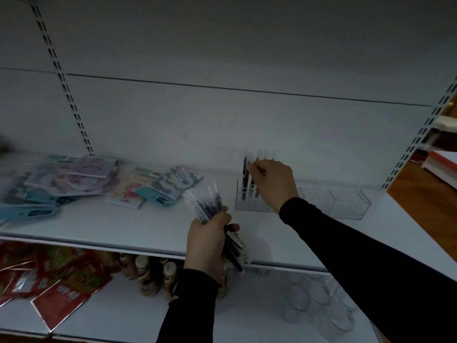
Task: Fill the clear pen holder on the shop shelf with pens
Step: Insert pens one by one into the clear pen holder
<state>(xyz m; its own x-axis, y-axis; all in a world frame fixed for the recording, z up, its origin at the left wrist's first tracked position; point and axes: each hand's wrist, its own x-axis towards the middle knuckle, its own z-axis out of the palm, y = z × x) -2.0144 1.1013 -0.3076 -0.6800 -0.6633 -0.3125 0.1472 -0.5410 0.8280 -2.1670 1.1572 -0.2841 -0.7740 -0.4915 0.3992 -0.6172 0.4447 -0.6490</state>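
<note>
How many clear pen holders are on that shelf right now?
2, side by side on the right of the shelf: the pen holder under the right hand, partly hidden, and an empty holder further right.

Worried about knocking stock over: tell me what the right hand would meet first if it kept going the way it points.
Probably the pens standing in the clear pen holder; the right hand already pinches at their tops. Beyond them stands the shelf's back panel, though depth is unclear.
</note>
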